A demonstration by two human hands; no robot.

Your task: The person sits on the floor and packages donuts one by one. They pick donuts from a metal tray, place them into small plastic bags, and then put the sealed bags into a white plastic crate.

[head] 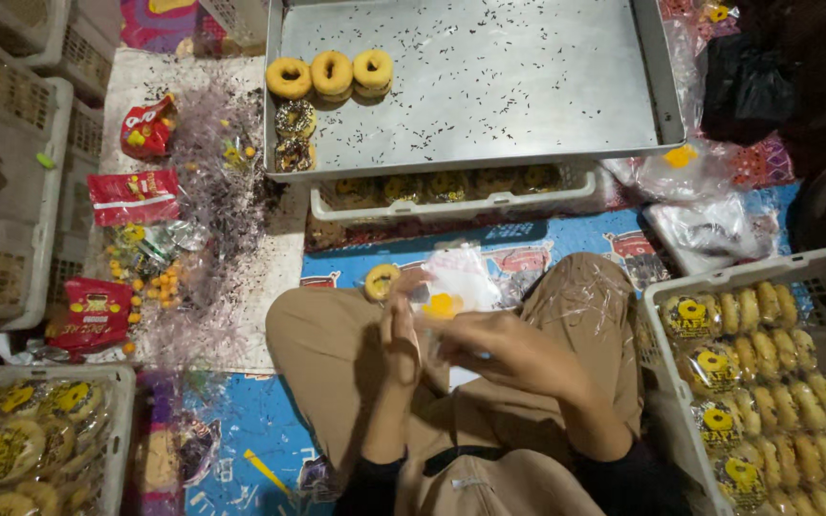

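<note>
A clear plastic wrapper with a yellow round mark (453, 287) is being held above the lap, just below the large silver metal tray (489, 86). The left hand (400, 336) is seen with its fingers closed together, pinched on the wrapper's near edge; the right hand (504, 349) is curled shut on the wrapper's lower side. A plain yellow ring doughnut (380, 280) is seen at the left fingertips, touching or just beside the wrapper mouth; whether it is gripped cannot be told.

For this step to go well, the mouth would best be kept stretched open by both hands and the doughnut slid in flat, so the glaze is not smeared.

On the tray's upper left, three plain doughnuts (331, 74) are lined up, with two chocolate-sprinkled ones (294, 136) below them. Under the tray's front edge, a white plastic crate (451, 203) holds wrapped doughnuts. Right of the tray, a grey crate (757, 272) is packed with wrapped ones.
</note>
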